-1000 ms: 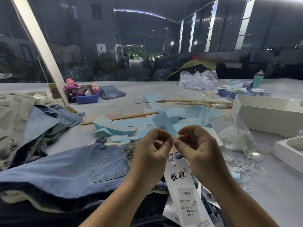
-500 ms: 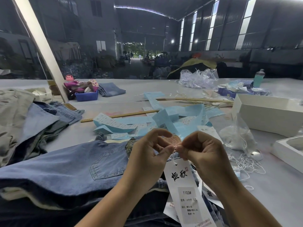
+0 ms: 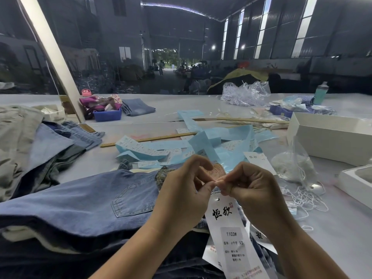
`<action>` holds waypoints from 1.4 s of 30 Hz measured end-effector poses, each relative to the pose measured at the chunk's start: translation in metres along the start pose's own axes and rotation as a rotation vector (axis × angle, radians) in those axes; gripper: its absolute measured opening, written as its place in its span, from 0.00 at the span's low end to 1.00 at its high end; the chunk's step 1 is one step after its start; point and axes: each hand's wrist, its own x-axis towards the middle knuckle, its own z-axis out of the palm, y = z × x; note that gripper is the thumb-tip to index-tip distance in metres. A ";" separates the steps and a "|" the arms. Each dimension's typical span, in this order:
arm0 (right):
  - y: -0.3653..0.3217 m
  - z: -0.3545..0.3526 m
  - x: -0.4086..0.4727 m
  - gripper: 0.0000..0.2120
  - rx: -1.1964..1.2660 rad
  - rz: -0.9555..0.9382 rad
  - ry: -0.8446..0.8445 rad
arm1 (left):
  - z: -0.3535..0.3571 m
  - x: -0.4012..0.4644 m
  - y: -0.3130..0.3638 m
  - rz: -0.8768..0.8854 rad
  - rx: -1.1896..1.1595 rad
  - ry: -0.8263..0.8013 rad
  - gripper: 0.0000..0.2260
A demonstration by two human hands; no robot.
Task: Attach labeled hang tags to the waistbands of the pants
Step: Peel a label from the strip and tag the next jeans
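both hands lower vs 1 s ago, left hand (image 3: 187, 190) & right hand (image 3: 253, 190) fingertips now touching, pinching string atop hang tag (image 3: 231, 228), jeans (image 3: 80, 202) unmoved

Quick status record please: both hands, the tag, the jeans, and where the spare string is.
left hand: fingers curled, pinching at the tag's top
right hand: fingertips pinching the same spot
hang tag: white, hangs below both hands, reads 1103#, XS
jeans: blue, laid flat, back pocket up
string: too thin to see in the grip
spare string: loose white loops, right of hands
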 end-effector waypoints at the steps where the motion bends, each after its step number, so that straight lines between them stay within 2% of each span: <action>1: 0.001 0.000 0.000 0.11 0.002 0.001 -0.001 | 0.000 0.000 0.000 0.002 0.006 -0.003 0.18; 13: 0.006 -0.007 0.001 0.09 0.023 -0.053 -0.160 | 0.002 -0.002 -0.009 -0.051 -0.111 -0.086 0.13; 21: 0.014 -0.008 0.002 0.05 0.141 0.018 -0.102 | -0.002 0.001 -0.007 -0.056 -0.132 -0.102 0.14; 26: 0.013 -0.008 0.001 0.05 0.119 0.005 -0.121 | -0.001 0.000 -0.008 -0.019 -0.091 -0.104 0.16; 30: 0.009 -0.006 0.000 0.05 0.061 -0.021 -0.125 | -0.001 0.000 -0.014 -0.019 -0.095 -0.119 0.14; 33: 0.007 -0.009 0.002 0.07 0.082 -0.020 -0.166 | -0.006 0.007 -0.018 -0.146 -0.230 -0.223 0.11; 37: -0.001 -0.009 0.003 0.09 0.153 -0.016 -0.281 | -0.016 0.021 -0.023 -0.303 -0.507 -0.410 0.14; 42: -0.006 -0.008 0.005 0.08 0.201 0.024 -0.367 | -0.017 0.027 -0.031 -0.264 -0.562 -0.504 0.15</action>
